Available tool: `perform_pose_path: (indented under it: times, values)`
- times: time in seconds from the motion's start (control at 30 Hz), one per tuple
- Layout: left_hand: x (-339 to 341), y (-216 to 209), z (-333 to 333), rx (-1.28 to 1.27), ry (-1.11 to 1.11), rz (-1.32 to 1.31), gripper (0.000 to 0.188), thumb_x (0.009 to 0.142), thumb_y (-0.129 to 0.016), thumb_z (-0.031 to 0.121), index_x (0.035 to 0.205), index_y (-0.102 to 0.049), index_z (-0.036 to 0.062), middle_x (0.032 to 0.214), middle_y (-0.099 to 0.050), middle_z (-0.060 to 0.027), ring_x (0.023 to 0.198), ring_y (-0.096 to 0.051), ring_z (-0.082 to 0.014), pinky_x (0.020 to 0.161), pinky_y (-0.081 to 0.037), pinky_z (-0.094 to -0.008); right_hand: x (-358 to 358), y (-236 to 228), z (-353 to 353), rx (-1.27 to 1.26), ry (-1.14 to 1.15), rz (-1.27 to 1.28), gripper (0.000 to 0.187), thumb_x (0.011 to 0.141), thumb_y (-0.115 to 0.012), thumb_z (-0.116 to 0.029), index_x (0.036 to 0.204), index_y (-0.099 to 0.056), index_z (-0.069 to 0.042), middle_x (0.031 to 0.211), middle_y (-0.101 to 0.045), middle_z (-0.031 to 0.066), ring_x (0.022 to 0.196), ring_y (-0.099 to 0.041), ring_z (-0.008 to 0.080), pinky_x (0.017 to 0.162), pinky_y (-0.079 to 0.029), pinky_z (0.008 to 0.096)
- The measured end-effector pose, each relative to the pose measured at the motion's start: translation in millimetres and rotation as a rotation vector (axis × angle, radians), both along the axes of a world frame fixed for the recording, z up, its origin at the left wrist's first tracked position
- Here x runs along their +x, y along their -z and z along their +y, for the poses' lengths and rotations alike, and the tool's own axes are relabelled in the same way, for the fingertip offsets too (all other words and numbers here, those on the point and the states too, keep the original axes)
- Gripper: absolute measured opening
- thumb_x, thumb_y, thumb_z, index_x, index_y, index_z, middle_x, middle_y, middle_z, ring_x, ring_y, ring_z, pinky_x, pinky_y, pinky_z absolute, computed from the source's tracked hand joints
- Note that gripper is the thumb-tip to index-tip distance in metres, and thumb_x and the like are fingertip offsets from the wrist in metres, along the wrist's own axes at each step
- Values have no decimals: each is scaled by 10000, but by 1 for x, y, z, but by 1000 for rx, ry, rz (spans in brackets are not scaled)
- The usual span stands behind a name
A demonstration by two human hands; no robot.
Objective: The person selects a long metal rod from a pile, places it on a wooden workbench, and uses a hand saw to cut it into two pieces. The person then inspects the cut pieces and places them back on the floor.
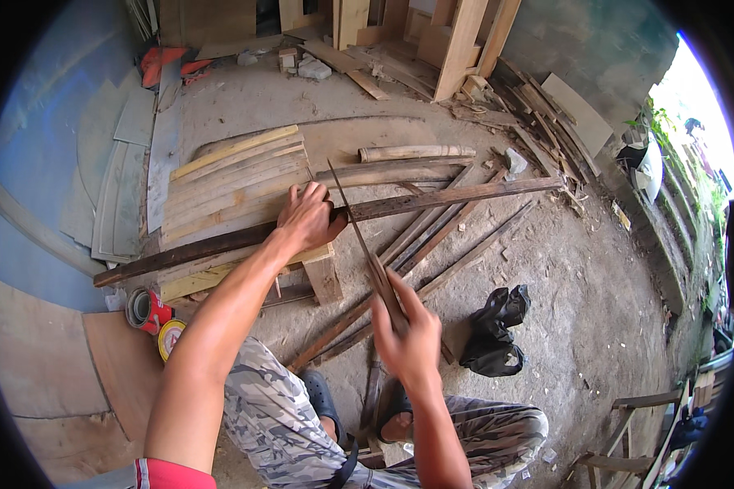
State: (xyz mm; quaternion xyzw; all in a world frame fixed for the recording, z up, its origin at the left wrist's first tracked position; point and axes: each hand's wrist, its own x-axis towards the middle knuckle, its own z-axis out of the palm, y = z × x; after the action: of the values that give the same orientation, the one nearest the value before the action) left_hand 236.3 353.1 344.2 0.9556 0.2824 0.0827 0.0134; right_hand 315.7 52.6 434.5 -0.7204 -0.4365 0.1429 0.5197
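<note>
Left arm (212, 334) reaches well forward and inward; left hand (305, 217) palm down, fingers (310, 191) bent. Right forearm (440, 432) held closer in; right hand (409, 341) curled in a closed grip

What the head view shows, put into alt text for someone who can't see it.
A right hand holds a handsaw across a long dark plank, the left hand on the plank, which lies over a slatted wooden platform. Loose wood strips and a black bag lie on the floor.
</note>
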Motion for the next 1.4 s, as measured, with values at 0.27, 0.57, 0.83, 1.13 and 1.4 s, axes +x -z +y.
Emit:
perform_pose_path:
  times: [0.27,0.57,0.83,1.13,1.4]
  values:
    - [12,-39,-33,-117,-86,110,579,951,-538,467,1053,-712,-76,1250,-535,-183,1285,-425,-296,1080,-294,-630,-15,32,-42,51,29,41,476,875,-682,-109,1336,-604,-20,900,-735,237,773,-761,307,702,-582,347]
    - [7,-18,-17,-12,-2,72,488,940,-579,387,1030,-713,-74,1170,-576,-175,1207,-456,-264,1033,-325,-515,-3,20,8,49,34,-33,427,897,-684,-190,1299,-624,-57,755,-693,235,674,-719,368,603,-563,400]
    - [7,-26,-24,-80,-53,76,574,951,-502,455,966,-721,-75,1174,-581,-186,1206,-466,-268,1092,-296,-509,-30,50,-71,51,8,17,530,860,-695,-96,1366,-578,6,910,-748,208,746,-762,259,670,-572,325]
    - [10,-24,-22,-31,17,4,595,952,-537,461,1055,-717,-97,1205,-611,-192,1238,-464,-259,1089,-296,-465,1,34,19,66,40,-54,459,889,-676,-149,1331,-609,-46,852,-727,226,723,-748,331,644,-565,370]
    - [11,-29,-24,-46,-18,76,495,886,-577,361,971,-706,-109,1086,-584,-202,1146,-484,-274,1078,-314,-473,-31,59,-82,51,7,33,518,869,-671,-44,1370,-568,35,1065,-746,217,877,-767,243,771,-572,299]
